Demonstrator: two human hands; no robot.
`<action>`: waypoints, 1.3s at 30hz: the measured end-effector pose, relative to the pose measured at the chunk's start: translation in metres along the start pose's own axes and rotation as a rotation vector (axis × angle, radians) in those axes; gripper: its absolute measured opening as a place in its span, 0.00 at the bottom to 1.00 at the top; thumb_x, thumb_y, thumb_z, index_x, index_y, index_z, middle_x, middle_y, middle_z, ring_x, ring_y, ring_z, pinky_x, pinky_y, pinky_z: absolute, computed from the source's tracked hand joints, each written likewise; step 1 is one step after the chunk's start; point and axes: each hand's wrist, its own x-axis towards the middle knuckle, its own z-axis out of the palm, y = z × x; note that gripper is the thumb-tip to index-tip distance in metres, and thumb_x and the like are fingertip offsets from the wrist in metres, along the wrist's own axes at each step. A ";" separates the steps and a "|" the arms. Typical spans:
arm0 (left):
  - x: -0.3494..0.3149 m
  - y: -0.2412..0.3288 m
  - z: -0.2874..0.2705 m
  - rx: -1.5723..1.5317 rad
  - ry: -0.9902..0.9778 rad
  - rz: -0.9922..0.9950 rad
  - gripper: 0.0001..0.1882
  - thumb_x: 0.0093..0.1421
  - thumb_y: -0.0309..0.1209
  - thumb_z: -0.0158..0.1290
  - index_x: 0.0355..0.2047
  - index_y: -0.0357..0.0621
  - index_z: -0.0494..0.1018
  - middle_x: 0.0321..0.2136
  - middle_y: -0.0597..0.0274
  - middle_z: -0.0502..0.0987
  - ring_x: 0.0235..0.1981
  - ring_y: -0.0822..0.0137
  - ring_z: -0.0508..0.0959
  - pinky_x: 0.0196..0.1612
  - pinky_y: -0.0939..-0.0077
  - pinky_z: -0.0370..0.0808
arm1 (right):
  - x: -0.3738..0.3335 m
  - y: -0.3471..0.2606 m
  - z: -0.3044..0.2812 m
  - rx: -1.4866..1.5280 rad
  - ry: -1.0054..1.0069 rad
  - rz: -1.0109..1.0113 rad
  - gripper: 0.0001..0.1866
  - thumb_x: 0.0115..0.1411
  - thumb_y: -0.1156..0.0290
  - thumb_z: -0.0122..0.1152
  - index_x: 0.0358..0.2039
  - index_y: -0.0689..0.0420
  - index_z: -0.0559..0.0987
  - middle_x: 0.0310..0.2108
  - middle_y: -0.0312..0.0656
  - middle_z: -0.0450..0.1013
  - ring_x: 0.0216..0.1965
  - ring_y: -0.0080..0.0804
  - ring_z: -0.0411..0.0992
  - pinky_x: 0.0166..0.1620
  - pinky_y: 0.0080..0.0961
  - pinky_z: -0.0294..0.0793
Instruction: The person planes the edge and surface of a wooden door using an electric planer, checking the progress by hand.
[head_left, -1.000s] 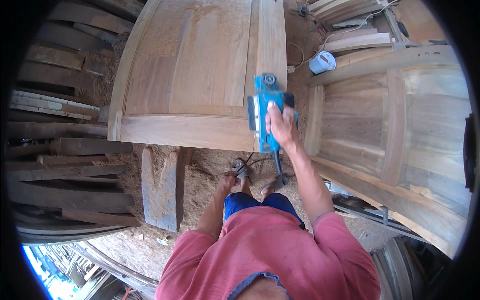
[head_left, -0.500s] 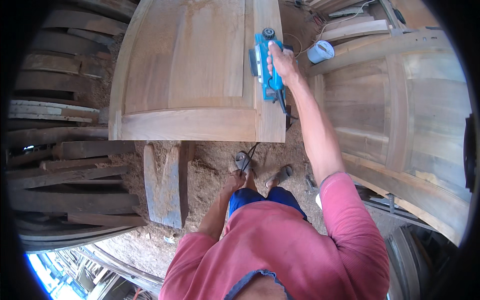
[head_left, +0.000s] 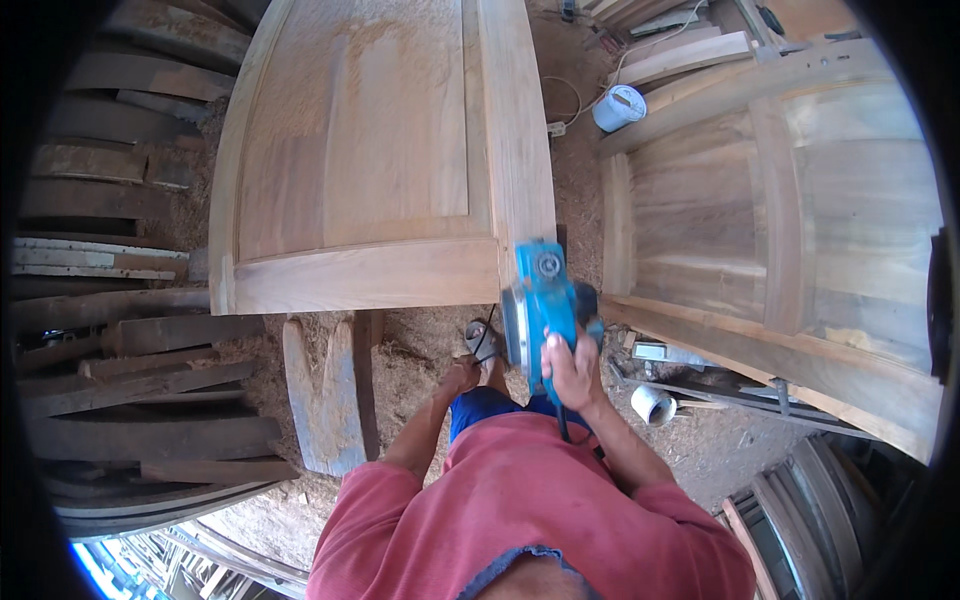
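Note:
My right hand [head_left: 572, 370] is wrapped round the rear handle of a blue electric planer [head_left: 541, 280]. The planer's front end overlaps the near right corner of a panelled wooden door [head_left: 400, 170], and its body hangs past the end toward me. Whether its sole touches the wood I cannot tell. Wood dust lies over the door's panels. Low beside my thigh, my left hand [head_left: 462, 374] is closed on a thin black cord [head_left: 488, 335] that runs up toward the door's near edge.
Stacked timber [head_left: 100, 205] fills the left side. A notched wooden support [head_left: 335, 400] stands under the door's near end. To the right lies another panelled door [head_left: 700, 210], with a white bucket [head_left: 619, 107] behind and a white container [head_left: 654, 405] on the floor.
The planer in my right hand has come back toward me along the door's right edge, from on top of it to past its near end. My left hand stays on the cord.

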 end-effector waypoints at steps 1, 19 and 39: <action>0.002 0.001 -0.004 0.000 -0.015 -0.001 0.17 0.66 0.38 0.45 0.46 0.46 0.79 0.48 0.41 0.80 0.49 0.39 0.80 0.52 0.45 0.76 | -0.005 0.005 0.001 0.021 -0.001 -0.025 0.16 0.72 0.59 0.49 0.41 0.61 0.73 0.20 0.36 0.69 0.20 0.22 0.68 0.24 0.26 0.69; 0.035 0.079 0.016 0.081 -0.139 0.183 0.24 0.68 0.48 0.46 0.52 0.42 0.76 0.49 0.40 0.80 0.53 0.39 0.79 0.57 0.45 0.73 | 0.162 -0.056 0.017 0.100 0.003 0.000 0.22 0.71 0.50 0.51 0.34 0.59 0.73 0.20 0.34 0.69 0.18 0.22 0.68 0.21 0.23 0.69; 0.042 0.212 -0.009 -0.174 -0.269 0.405 0.16 0.65 0.39 0.53 0.45 0.43 0.81 0.45 0.44 0.78 0.53 0.46 0.76 0.58 0.57 0.73 | 0.511 -0.158 -0.004 0.084 0.075 -0.121 0.25 0.65 0.47 0.59 0.26 0.58 0.74 0.20 0.37 0.71 0.18 0.26 0.70 0.21 0.29 0.73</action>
